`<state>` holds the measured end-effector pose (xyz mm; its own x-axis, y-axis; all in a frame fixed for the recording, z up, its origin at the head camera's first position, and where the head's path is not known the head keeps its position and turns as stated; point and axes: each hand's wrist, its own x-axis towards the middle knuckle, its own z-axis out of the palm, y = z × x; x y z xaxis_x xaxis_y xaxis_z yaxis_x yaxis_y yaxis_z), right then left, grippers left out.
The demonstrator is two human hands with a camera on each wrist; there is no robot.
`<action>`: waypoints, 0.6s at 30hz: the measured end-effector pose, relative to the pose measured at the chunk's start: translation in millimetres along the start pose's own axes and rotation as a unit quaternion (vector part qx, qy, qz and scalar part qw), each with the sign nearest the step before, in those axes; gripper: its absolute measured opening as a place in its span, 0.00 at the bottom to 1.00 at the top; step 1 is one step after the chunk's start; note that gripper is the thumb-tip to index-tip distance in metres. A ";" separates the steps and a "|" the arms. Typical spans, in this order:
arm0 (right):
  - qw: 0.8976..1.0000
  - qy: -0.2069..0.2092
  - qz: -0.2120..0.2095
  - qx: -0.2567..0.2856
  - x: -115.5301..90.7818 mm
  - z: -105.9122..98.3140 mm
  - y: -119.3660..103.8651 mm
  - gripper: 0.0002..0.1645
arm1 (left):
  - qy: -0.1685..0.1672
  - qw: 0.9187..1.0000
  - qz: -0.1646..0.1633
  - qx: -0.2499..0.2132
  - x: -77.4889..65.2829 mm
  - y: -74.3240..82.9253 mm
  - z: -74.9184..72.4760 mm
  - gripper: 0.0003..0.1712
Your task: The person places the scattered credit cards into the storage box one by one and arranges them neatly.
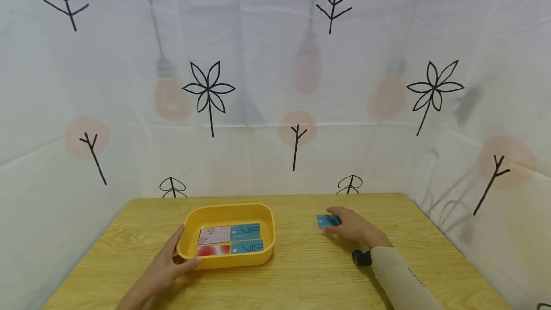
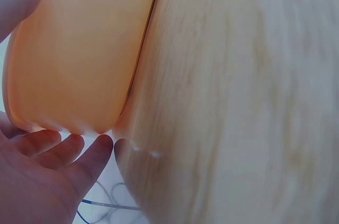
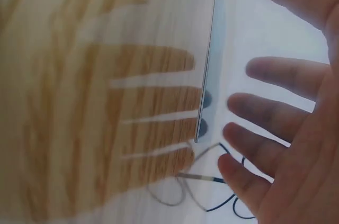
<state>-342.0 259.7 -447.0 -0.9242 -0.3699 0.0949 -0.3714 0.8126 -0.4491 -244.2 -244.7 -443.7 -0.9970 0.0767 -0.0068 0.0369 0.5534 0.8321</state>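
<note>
A yellow plastic basket (image 1: 215, 263) sits at the left of the table. My left hand (image 1: 165, 264) holds its left end, thumb at the front wall and fingers around the end; in the left wrist view the fingertips (image 2: 100, 147) touch the wall. Inside lie a pink card (image 1: 214, 235), a red-and-white card (image 1: 213, 251) and two blue VIP cards (image 1: 246, 231). To the right, a blue card (image 1: 323, 221) lies flat on the table. Over it hovers my right hand (image 1: 350, 226), fingers spread. In the right wrist view those fingers stand apart from the card (image 3: 211, 65), which appears edge-on.
The wood-grain table (image 1: 301, 281) ends at a white cloth backdrop (image 1: 258, 157) with printed plants and bulbs. A black wrist strap (image 1: 360, 258) sits at the right sleeve (image 1: 398, 276). Bare wood lies between the basket and the single card.
</note>
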 end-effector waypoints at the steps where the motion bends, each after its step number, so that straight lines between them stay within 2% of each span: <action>1: 1.000 -0.002 0.003 -0.003 0.2 0.3 0.4 0.44 | 0.000 1.000 0.000 -0.002 0.0 -0.1 0.0 0.64; 10: 1.000 -0.009 0.013 -0.006 2.1 1.3 -1.2 0.42 | -0.001 1.000 -0.015 -0.009 -0.4 -0.6 0.9 0.65; 18: 1.000 -0.014 0.013 -0.010 1.0 -0.6 2.3 0.39 | 0.001 1.000 -0.005 -0.009 -1.1 0.1 0.5 0.65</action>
<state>-343.8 261.5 -447.5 -0.9308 -0.3607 0.0591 -0.3495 0.8310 -0.4328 -243.0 -244.3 -443.8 -0.9975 0.0693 -0.0143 0.0254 0.5398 0.8414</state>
